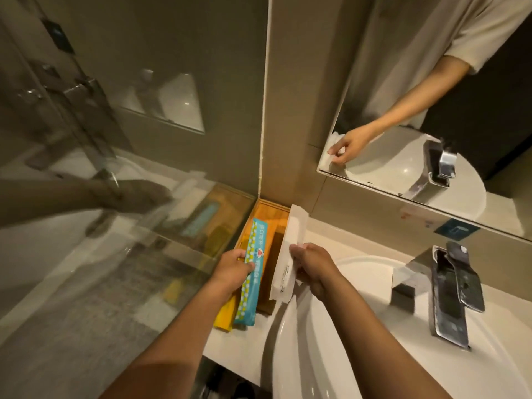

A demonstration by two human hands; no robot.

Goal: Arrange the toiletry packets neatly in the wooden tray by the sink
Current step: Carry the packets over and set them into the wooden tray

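Note:
A wooden tray (272,210) sits in the counter's back left corner, against a glass partition. My left hand (234,267) grips a long blue packet (253,272) with a dotted edge, lying lengthwise over the tray's left side. Under it a yellow packet (224,316) sticks out past the tray's near end. My right hand (312,264) holds a long white paper packet (289,251), tilted along the tray's right edge with its far end raised toward the wall.
A white basin (331,355) fills the lower right, with a chrome faucet (449,292) behind it. A mirror (431,96) hangs above the counter. The glass partition (115,226) stands directly left of the tray.

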